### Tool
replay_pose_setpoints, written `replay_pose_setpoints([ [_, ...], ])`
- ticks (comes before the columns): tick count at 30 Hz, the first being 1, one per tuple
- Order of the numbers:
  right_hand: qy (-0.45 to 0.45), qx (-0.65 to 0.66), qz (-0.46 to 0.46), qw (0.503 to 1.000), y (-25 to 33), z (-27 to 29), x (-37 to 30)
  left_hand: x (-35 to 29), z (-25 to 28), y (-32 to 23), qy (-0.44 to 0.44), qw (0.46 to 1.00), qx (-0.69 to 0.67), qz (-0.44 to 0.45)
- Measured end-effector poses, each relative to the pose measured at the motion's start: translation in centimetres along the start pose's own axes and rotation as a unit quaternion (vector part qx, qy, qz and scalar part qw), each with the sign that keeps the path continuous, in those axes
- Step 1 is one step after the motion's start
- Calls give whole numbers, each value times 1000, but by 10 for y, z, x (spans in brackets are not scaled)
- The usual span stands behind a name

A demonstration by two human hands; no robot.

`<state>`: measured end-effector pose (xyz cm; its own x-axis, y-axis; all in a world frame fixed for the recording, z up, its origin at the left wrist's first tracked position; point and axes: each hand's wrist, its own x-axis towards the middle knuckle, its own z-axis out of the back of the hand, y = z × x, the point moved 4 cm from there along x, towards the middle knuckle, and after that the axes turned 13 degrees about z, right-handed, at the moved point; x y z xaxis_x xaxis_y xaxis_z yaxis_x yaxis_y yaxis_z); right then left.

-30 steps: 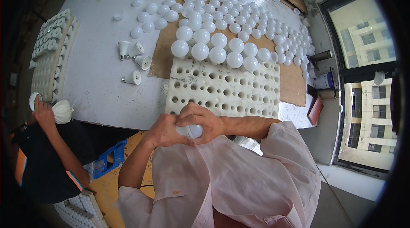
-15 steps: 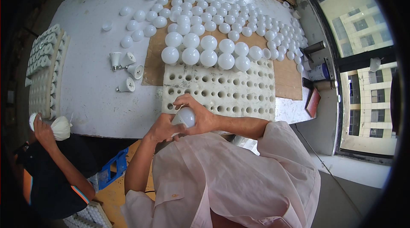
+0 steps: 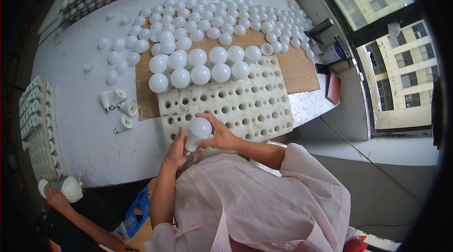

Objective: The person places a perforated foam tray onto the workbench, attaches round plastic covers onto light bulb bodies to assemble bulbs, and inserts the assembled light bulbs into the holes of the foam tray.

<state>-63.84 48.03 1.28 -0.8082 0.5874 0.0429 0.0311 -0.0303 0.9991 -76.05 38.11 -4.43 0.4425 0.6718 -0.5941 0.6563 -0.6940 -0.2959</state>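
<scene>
A white light bulb with a rounded dome and a metal screw base is between my hands, dome upward, over the near edge of the foam tray. My left hand closes around its lower part from the left, near the screw base. From the right, my right hand grips its side, thumb low and index finger beside the dome. Behind the hands lies the white foam tray with rows of holes. Assembled-looking bulbs stand in its far rows, domes up.
Many loose white domes cover the table and brown cardboard. Several bulb bodies lie at the left, near a filled foam tray. A co-worker's hand is at lower left. A window stands right.
The bulb has turned more upright, and its screw base now shows. My right fingers no longer curl over its top. The whole view has shifted and rotated slightly.
</scene>
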Motion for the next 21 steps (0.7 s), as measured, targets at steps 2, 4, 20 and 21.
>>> replay_pose_setpoints([
  [2, -75, -69, -5, 995, 0, 40, -7, -6, 3, -4, -83, 991, 99, -38],
  [4, -193, -163, -8, 968, 9, 91, -23, -21, 19, -6, -182, 967, 146, -101],
  [20, -303, -511, 2, 804, -14, 335, 46, -51, 85, -4, -397, 894, 125, -165],
  [21, -304, -532, -18, 790, -8, 336, 50, -57, 89, -2, -416, 887, 110, -164],
])
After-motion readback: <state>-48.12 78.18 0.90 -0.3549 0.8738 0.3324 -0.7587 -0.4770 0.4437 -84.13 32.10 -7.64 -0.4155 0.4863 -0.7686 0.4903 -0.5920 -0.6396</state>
